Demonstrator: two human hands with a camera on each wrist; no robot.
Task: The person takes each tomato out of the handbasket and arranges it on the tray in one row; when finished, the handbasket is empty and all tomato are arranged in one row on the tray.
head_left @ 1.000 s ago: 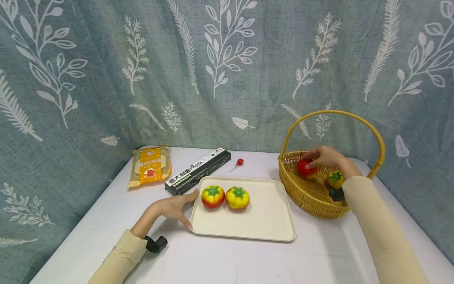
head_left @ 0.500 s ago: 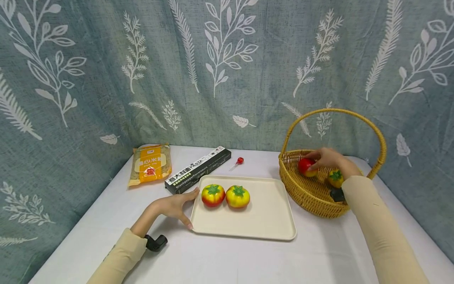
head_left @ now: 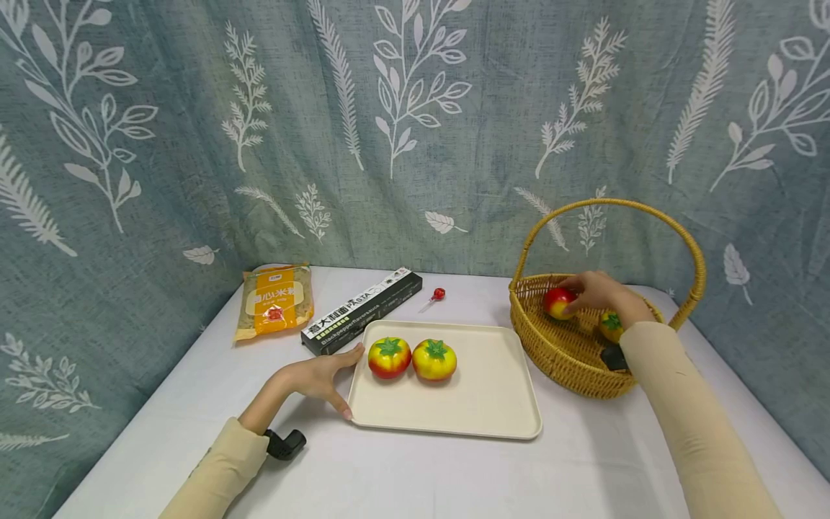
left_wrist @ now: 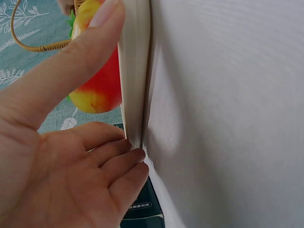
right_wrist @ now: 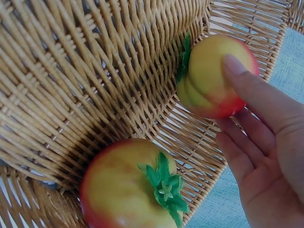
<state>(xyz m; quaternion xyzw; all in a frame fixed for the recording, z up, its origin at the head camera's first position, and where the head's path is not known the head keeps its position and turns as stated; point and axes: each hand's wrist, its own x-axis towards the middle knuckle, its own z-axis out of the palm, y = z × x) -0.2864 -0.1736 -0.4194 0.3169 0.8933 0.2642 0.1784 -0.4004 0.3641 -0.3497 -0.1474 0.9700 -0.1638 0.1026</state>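
Observation:
In the head view my right hand (head_left: 595, 292) reaches into the wicker basket (head_left: 551, 353) and holds a red-and-yellow tomato (head_left: 558, 303). Up close in the right wrist view, the thumb lies on this tomato (right_wrist: 216, 78) and the fingers are partly hidden behind it. A second tomato (right_wrist: 128, 185) with a green leafy top rests in the basket nearer the wrist. My left hand (head_left: 318, 380) touches the left edge of the cream tray (head_left: 480, 404), thumb and fingers spread along its rim. Two tomatoes, one redder (head_left: 390, 364) and one yellower (head_left: 434, 366), sit side by side on the tray.
Behind the tray lies a black-and-white pasta box (head_left: 363, 310), slanting. An orange-labelled packet (head_left: 275, 301) is at the back left, and a red lollipop (head_left: 438, 295) lies near the box. The basket's tall handle (head_left: 694, 267) arches over my right forearm. A patterned curtain (head_left: 415, 202) borders the table.
The tomato under my right hand has turned a little, with more of its yellow side showing, and the hand has shifted slightly with it. My left hand and the tray stay in place.

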